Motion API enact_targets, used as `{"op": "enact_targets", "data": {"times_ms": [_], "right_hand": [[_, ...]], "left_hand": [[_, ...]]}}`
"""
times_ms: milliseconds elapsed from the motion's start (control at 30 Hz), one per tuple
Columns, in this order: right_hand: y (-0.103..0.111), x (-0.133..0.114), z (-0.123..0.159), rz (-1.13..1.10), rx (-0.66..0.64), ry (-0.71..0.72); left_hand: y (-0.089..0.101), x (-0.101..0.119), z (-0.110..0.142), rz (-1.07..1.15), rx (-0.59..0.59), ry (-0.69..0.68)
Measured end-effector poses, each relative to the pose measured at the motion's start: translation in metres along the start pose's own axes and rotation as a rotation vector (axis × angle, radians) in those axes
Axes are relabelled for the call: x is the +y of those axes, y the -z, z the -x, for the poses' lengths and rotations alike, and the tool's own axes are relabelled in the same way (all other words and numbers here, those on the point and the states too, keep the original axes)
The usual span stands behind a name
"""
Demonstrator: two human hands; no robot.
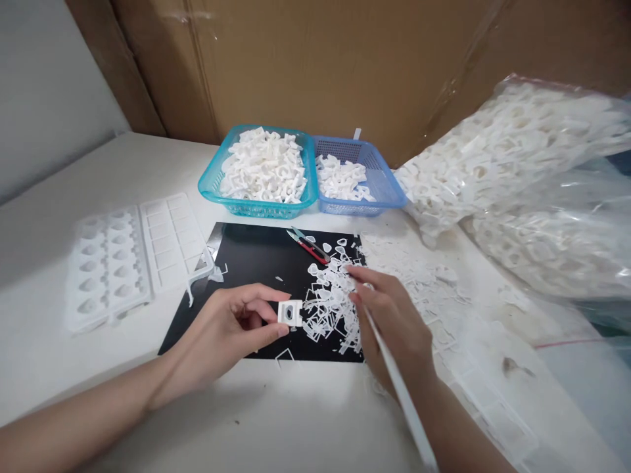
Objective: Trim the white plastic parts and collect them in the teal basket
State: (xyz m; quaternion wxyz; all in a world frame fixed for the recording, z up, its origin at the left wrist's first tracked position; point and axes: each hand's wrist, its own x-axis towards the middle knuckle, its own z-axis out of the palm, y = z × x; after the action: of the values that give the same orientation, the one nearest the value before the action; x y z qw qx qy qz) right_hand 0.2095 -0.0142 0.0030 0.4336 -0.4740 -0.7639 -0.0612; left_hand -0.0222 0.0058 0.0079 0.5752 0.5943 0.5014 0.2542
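My left hand (231,328) pinches a small white square plastic piece (290,313) with an oval hole, between thumb and fingers, over a black mat (246,256). My right hand (389,315) is closed around a thin white stick (399,387) that runs back along my forearm, its tip near a heap of white plastic trimmings (330,302) on the mat. Red-handled snips (308,244) lie on the mat beyond the heap.
A teal basket (211,187) and a blue basket (387,187) of white parts stand at the back. White moulded trays (133,256) lie left. Large clear bags of white parts (522,177) fill the right. More trimmings (419,269) litter the table. Cardboard stands behind.
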Motion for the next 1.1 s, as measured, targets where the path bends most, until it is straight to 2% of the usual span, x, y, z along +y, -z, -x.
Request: {"op": "enact_targets", "data": {"times_ms": [100, 200, 300, 400, 567, 700, 833, 1100], "right_hand": [[0.007, 0.004, -0.006, 0.064, 0.046, -0.152], [0.011, -0.01, -0.01, -0.128, -0.019, -0.245], [0.008, -0.031, -0.007, -0.301, -0.12, -0.203], [0.001, -0.044, -0.001, -0.334, -0.191, -0.177], [-0.007, -0.048, 0.002, -0.323, -0.152, -0.168], [-0.014, -0.048, 0.004, -0.249, -0.078, -0.077], [-0.022, -0.05, 0.009, -0.151, -0.042, 0.012], [-0.028, -0.05, 0.014, -0.084, -0.045, 0.03]], "left_hand": [[0.0, -0.001, 0.001, 0.048, 0.046, 0.0], [-0.001, -0.002, 0.002, 0.023, 0.102, -0.042], [-0.003, -0.002, 0.003, -0.042, 0.141, -0.092], [-0.004, -0.003, 0.004, -0.094, 0.152, -0.151], [-0.006, -0.006, 0.003, -0.187, 0.185, -0.229], [-0.007, -0.009, 0.003, -0.199, 0.202, -0.233], [-0.008, -0.012, 0.005, -0.186, 0.206, -0.19], [-0.01, -0.012, 0.006, -0.102, 0.171, -0.116]]}}
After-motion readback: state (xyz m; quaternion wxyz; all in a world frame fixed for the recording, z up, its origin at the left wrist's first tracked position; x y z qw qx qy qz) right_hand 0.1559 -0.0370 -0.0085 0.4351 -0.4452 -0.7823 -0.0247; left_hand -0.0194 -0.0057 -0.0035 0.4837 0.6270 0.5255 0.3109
